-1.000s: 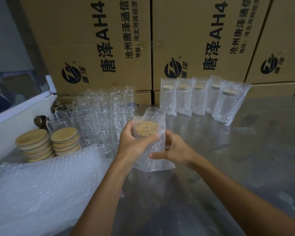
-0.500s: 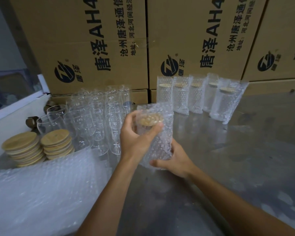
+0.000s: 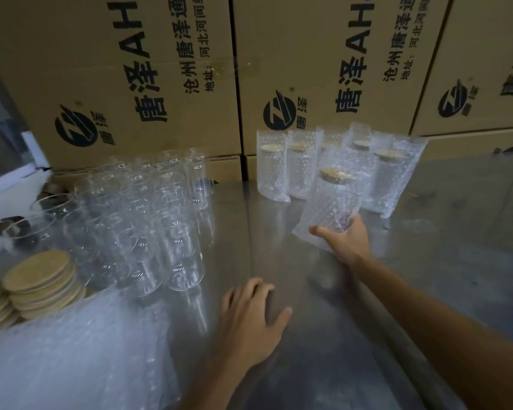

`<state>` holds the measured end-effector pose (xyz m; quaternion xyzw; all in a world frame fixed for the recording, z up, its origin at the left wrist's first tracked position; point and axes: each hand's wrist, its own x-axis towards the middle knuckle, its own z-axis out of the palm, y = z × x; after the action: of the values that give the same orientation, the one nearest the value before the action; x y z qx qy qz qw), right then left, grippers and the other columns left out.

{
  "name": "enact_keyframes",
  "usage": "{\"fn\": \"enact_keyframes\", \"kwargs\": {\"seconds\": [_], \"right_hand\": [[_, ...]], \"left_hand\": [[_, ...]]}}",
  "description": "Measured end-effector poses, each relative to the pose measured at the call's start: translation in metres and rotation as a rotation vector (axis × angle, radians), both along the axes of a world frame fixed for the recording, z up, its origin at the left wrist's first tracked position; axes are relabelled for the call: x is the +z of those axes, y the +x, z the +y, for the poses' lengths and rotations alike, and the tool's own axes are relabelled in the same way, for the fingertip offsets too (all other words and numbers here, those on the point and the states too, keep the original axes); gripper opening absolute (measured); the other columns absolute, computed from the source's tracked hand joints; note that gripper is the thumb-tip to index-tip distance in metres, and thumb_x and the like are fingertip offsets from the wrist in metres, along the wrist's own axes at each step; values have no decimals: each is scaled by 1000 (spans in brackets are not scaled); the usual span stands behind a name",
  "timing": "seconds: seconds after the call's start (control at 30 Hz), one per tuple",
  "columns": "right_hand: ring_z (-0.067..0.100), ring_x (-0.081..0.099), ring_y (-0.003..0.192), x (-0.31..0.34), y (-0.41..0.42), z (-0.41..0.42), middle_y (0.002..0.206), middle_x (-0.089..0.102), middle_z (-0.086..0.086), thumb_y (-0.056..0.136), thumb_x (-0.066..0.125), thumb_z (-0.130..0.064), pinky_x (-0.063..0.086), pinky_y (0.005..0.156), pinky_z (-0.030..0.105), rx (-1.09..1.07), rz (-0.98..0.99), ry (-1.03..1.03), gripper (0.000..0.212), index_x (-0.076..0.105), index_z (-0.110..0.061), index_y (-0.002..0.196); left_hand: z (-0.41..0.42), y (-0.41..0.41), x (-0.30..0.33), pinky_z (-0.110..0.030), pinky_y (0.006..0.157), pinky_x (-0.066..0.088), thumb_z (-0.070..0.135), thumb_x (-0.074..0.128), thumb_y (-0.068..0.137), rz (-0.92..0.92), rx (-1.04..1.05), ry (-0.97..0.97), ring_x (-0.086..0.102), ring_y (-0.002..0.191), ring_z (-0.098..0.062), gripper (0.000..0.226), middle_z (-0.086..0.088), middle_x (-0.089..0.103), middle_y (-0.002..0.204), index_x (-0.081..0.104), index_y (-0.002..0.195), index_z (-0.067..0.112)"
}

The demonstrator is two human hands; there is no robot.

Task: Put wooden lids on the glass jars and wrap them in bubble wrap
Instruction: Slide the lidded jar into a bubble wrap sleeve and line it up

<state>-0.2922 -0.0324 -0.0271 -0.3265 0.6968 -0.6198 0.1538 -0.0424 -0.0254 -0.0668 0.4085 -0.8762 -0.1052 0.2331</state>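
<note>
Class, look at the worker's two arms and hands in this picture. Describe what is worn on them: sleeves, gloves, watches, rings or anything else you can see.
Nothing is worn that shows. The left hand and right hand are bare, with no gloves. Both forearms are uncovered right to the frame edge, so no sleeve appears. No watch, bracelet or ring is visible on either wrist or on the fingers that show.

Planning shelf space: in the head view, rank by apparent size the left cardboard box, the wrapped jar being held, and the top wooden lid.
1. Left cardboard box, though farthest.
2. Wrapped jar held by the right hand.
3. Top wooden lid; nearness makes it unsure.
</note>
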Motion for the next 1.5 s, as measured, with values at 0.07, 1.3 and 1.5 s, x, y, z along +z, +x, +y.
{"fn": "enact_keyframes", "kwargs": {"seconds": [0.07, 1.3, 1.5], "right_hand": [[14, 59, 102, -1, -23, -14, 109, 56, -9, 64, 96, -32, 47, 81, 20, -69, 15, 44, 82, 46, -18, 128], [40, 43, 139, 3, -100, -91, 152, 42, 19, 77, 85, -43, 43, 111, 53, -254, 143, 331, 102, 26, -8, 153], [41, 43, 138, 0, -88, -75, 152, 41, 22, 80, 83, -45, 43, 110, 51, -260, 56, 369, 102, 26, -2, 153]], "left_hand": [[0, -2, -1, -27, 114, 13, 75, 18, 83, -47, -6, -44, 34, 136, -8, 70, 16, 39, 145, 48, 134, 37], [-5, -13, 4, -31, 81, 37, 65, 48, 62, 10, 33, -211, 74, 90, -13, 50, 5, 74, 97, 77, 83, 29], [-2, -10, -1, -31, 85, 36, 65, 50, 65, 39, 34, -177, 71, 93, -12, 49, 7, 71, 101, 75, 89, 31]]}}
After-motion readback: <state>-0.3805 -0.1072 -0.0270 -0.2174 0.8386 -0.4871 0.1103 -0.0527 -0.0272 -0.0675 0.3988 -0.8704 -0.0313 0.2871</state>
